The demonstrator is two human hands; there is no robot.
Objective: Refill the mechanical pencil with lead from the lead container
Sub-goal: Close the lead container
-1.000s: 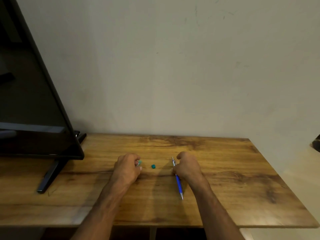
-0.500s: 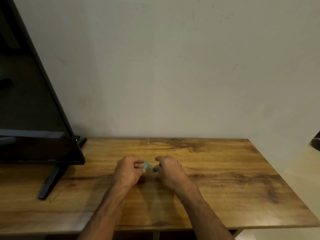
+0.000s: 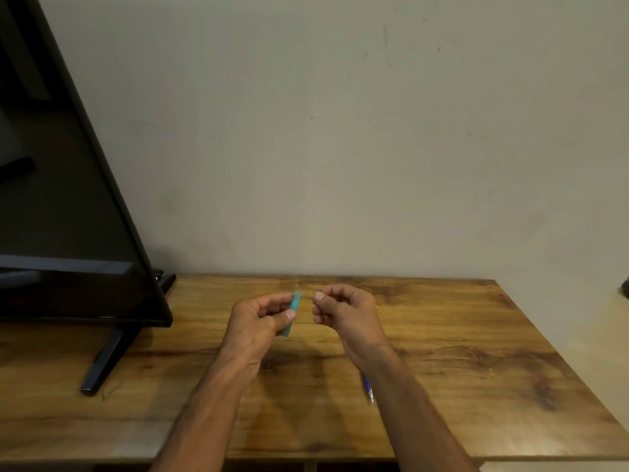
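My left hand (image 3: 258,321) holds a slim teal lead container (image 3: 293,313) upright and slightly tilted above the wooden table (image 3: 459,352), pinched between thumb and fingers. My right hand (image 3: 343,315) hovers just right of the container's top. Its fingers are curled and its thumb is pressed to the forefinger. The small teal cap is not on the table and is hidden if it is in those fingers. The blue mechanical pencil (image 3: 367,390) lies on the table under my right forearm, with only a short blue and metal stretch showing.
A black monitor (image 3: 68,216) stands on the left of the table, with its stand foot (image 3: 105,362) reaching toward the front. A plain wall rises right behind the table. The table's right edge (image 3: 558,352) drops off to a pale floor.
My right hand left the pencil on the table and reached the small teal cap. Both hands have since risen, and the container now stands out of my left hand. The cap is gone from the table.
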